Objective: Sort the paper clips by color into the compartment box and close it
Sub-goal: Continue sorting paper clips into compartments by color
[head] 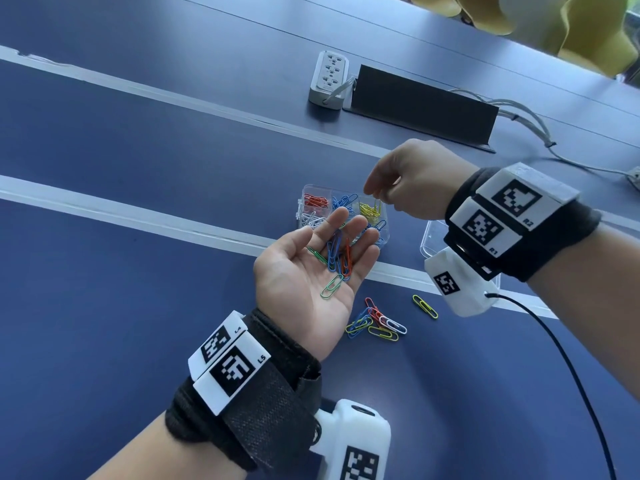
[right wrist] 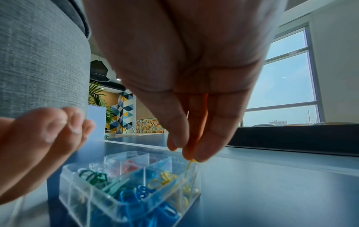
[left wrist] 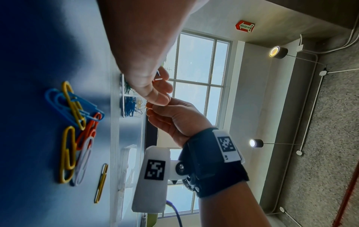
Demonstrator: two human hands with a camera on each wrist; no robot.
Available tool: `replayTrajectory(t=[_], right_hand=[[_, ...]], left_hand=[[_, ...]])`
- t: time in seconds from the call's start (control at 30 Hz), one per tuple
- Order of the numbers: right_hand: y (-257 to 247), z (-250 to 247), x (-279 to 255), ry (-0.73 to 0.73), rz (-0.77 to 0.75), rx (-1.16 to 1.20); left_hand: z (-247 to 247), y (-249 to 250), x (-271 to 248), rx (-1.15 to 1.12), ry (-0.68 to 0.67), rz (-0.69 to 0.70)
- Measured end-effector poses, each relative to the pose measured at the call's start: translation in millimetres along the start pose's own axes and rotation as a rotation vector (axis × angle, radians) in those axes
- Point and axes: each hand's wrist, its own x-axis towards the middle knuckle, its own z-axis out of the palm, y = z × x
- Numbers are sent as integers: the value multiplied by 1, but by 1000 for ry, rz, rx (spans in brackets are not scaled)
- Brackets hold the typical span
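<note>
A clear compartment box [head: 383,233] stands open on the blue table, with red, blue, yellow, white and green paper clips sorted in its cells [right wrist: 124,198]. My right hand [head: 372,195] hovers over the yellow cell and pinches a yellow paper clip [right wrist: 191,165] that hangs from its fingertips [right wrist: 202,153]. My left hand [head: 346,233] is palm up just in front of the box, fingers relaxed. It carries several blue, red and green clips [head: 334,259]. A loose pile of mixed clips [head: 375,322] lies on the table near my left wrist, with a single yellow clip [head: 425,306] beside it.
The box's clear lid [head: 427,242] lies on the table under my right wrist. Farther back are a white power strip [head: 329,77], a black cable flap [head: 422,105] and grey cables [head: 540,133]. A black cord [head: 568,358] trails from the right wrist camera.
</note>
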Motion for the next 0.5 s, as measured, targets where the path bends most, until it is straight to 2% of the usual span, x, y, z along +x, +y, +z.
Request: replayTrajectory(t=[0.33,0.5], right_hand=[[-1,7,-12,-37,-81,-117],[3,2,-14,-27,-69,-14]], left_hand=[[-1,-1,1,17,-8,0],[-2,-2,1,30,-3,4]])
